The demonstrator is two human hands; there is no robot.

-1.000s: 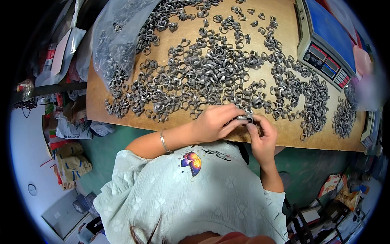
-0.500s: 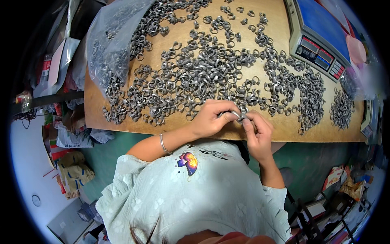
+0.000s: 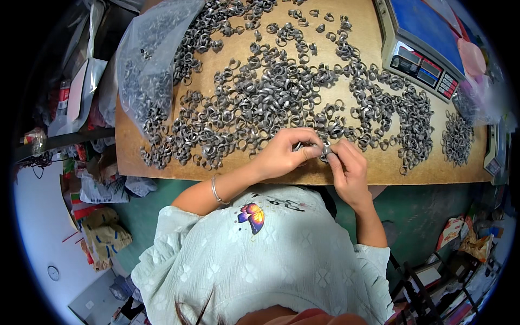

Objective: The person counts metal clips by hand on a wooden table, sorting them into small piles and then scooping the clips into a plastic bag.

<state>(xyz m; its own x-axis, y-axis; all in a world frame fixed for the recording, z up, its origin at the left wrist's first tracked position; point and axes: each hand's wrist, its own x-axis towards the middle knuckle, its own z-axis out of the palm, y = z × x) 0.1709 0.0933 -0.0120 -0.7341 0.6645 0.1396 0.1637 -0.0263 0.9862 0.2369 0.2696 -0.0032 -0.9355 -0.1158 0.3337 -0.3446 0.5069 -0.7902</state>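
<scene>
Left hand [image 3: 290,154]: thumb and fingers pinched narrow at a grey metal ring [image 3: 326,151]
Right hand [image 3: 351,169]: fingertips closed in against the same metal ring
Metal ring: between both hands, above the near edge of the worktop [image 3: 428,171]
Loose rings [image 3: 279,89]: heaped just beyond the hands
Latest change: left thumb hides more of the held metal than half a second ago; both hands stay there, so its handling looks unfinished

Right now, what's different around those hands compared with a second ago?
The grey metal ring pinched between the left hand and right hand seems to have been turned slightly; nothing was visibly let go. The whole view shifted a little, apparently with the head. The heaped rings, plastic bag and blue-topped scale stayed put.
</scene>
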